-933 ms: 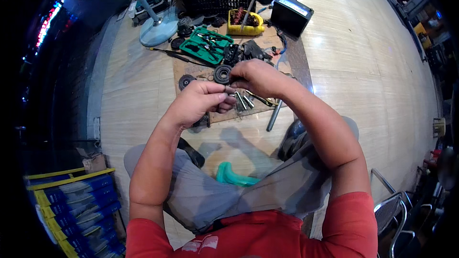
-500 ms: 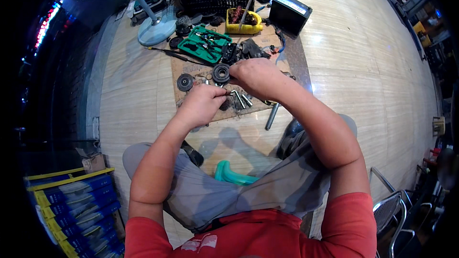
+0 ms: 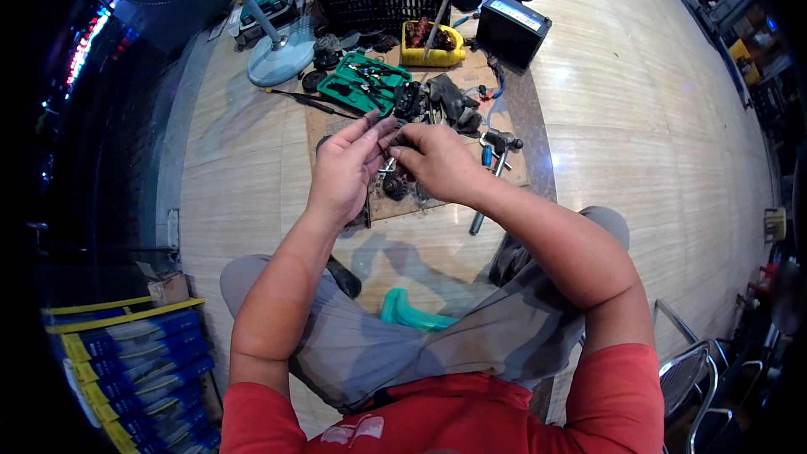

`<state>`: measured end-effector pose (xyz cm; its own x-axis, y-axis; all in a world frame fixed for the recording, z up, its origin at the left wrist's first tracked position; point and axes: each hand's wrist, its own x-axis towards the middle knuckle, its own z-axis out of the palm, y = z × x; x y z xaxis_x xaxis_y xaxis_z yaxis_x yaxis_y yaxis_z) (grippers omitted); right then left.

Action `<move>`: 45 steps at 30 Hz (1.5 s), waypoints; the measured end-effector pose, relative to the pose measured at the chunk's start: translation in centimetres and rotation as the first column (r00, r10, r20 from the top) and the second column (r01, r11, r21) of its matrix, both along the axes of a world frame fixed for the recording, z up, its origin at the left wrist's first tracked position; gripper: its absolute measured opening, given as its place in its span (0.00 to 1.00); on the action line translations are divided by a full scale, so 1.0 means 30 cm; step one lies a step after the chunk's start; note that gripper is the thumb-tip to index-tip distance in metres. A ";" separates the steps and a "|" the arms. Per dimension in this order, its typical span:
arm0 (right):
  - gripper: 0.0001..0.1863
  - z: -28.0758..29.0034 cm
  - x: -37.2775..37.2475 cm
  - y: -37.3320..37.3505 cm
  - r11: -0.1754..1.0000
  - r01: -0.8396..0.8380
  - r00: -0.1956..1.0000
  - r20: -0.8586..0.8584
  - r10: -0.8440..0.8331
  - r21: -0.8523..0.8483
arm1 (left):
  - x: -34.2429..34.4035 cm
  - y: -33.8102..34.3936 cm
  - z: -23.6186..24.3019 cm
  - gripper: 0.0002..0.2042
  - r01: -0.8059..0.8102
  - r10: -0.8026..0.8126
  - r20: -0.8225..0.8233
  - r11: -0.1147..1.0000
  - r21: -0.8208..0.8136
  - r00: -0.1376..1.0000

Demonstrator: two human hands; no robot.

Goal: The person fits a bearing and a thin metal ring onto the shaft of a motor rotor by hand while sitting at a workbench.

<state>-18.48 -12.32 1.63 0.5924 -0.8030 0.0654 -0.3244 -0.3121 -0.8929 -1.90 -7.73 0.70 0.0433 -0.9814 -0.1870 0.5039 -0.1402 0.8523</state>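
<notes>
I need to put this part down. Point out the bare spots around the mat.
Bare wooden floor lies left of the brown mat, between it and the fan base, and on the wide stretch right of the mat, below the black box. The mat itself is crowded: green tool tray, loose tools, dark parts under both hands.

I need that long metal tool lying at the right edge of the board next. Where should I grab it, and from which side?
Probably the bare lower shaft of the metal tool, taken from the right: that end juts off the board over open floor, while the head lies among other parts.
</notes>
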 end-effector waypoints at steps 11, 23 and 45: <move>0.13 -0.059 0.027 0.002 0.998 -0.059 0.996 -0.071 0.057 -0.031 | 0.055 -0.006 0.006 0.12 -0.100 0.090 -0.164 0.994 -0.053 0.982; 0.13 -0.090 0.059 -0.006 0.955 -0.038 0.957 0.285 -0.050 0.293 | 0.025 0.004 -0.013 0.10 -0.031 -0.002 -0.234 0.990 -0.139 0.972; 0.19 0.018 0.018 -0.056 0.901 -0.202 0.913 0.406 0.032 0.383 | -0.003 0.027 0.017 0.11 0.190 -0.208 -0.217 0.976 -0.104 0.954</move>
